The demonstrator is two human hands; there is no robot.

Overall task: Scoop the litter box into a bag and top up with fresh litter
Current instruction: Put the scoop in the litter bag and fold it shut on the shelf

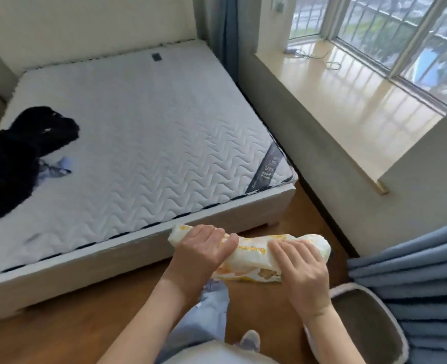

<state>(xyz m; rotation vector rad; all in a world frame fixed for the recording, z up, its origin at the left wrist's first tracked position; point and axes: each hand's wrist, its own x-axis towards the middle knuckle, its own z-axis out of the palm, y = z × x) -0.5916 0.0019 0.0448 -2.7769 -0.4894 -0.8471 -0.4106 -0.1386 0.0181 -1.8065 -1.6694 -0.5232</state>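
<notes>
Spill risk: rolled bag held over floor

Bag (248, 254), lower centre of frame, is gripped by left hand (204, 248) and right hand (299, 269), fingers curled round it. Litter box (369, 324) is seen lower right. Contents could be spilled if unrolled carelessly.

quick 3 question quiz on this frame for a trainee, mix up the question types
1. True or false: both hands grip the white and yellow bag.
2. Multiple choice: the grey litter box lies (a) on the mattress, (b) on the floor at the lower right beside the blue curtain, (c) on the window sill.
3. Fill in: the black clothing lies on the ____.

Key
1. True: the left hand and the right hand each curl round the rolled bag.
2. b
3. mattress
</notes>
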